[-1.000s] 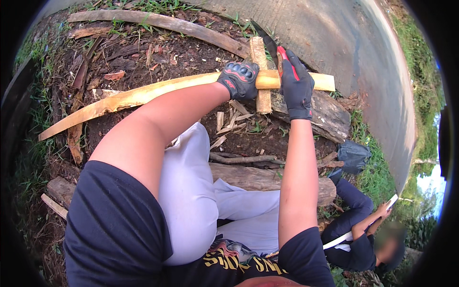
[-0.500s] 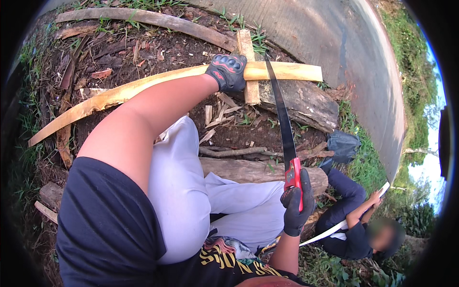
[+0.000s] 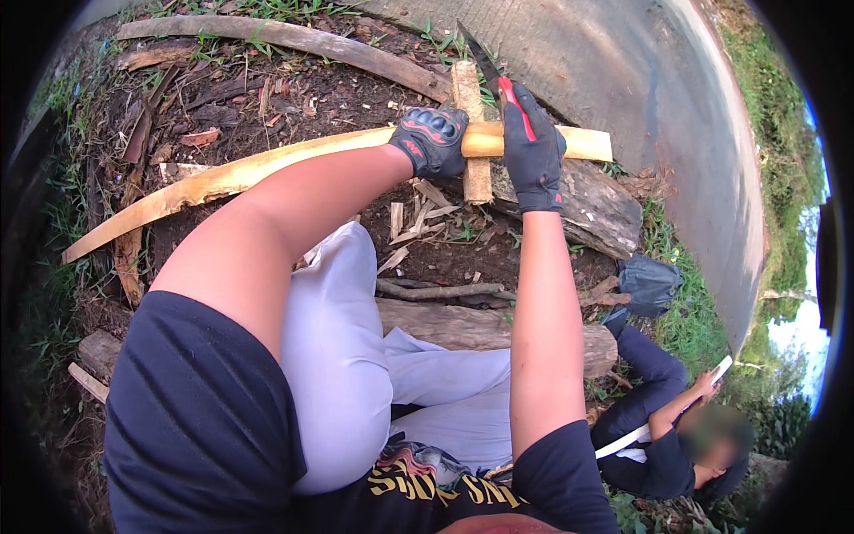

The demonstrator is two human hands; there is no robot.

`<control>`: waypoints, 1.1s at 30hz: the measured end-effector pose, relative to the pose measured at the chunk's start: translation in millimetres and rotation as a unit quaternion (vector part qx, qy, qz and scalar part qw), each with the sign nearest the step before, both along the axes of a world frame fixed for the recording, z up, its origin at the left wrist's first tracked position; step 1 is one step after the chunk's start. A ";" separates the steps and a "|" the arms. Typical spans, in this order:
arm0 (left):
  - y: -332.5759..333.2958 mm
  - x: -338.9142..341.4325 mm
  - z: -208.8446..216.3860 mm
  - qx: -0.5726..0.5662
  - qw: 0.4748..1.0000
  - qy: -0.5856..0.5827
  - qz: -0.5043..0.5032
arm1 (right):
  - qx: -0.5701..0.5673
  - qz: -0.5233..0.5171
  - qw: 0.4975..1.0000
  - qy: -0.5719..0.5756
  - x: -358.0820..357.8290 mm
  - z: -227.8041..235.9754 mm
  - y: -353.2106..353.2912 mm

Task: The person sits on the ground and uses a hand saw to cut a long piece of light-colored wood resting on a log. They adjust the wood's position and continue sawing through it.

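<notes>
A long, pale yellow wooden plank (image 3: 240, 171) stretches from the left across to a short stub at the right. My left hand (image 3: 434, 141), in a black glove with hard knuckle guards, is closed on it. Just right of that hand, a short wooden crosspiece (image 3: 478, 178) lies crosswise with the plank. My gloved right hand (image 3: 534, 151) is wrapped round the red handle of a hand saw (image 3: 484, 60), over the plank's right part. The dark blade points forward and left, past the crosspiece; my right hand hides where it meets the plank.
A thick log (image 3: 592, 200) lies beneath the plank's right part. Another log (image 3: 445, 324) is nearer me, by my legs. A grey weathered board (image 3: 294, 36) lies beyond, beside the paved road (image 3: 614, 80). A dark bag (image 3: 649, 285) and a seated person (image 3: 663, 445) holding a pale strip are at right.
My right hand has pushed the saw far forward, from near my lap up to the plank. My left hand keeps its grip; the whole view has shifted slightly.
</notes>
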State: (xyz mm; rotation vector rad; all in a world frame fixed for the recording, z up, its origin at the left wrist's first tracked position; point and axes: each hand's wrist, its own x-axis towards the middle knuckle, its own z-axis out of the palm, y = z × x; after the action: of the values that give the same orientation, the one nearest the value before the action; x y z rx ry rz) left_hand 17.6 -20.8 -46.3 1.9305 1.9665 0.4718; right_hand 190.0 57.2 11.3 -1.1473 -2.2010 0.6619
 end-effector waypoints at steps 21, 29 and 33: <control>-0.4 -1.3 8.5 -0.023 0.999 0.024 0.001 | -0.173 -0.104 0.979 -0.038 219.5 83.9 -251.5; 2.4 2.3 10.2 -0.048 0.999 0.010 -0.002 | -0.114 -0.050 0.989 0.074 66.1 -0.3 -64.3; 4.2 2.3 10.0 -0.053 0.999 0.008 0.001 | -0.019 -0.007 0.996 0.084 33.8 -5.8 -29.0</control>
State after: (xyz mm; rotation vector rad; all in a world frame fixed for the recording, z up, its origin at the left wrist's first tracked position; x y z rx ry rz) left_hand 19.9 -16.6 -36.3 1.8723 1.9633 0.3447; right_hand 223.8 28.2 5.6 -1.0834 -2.0463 0.7688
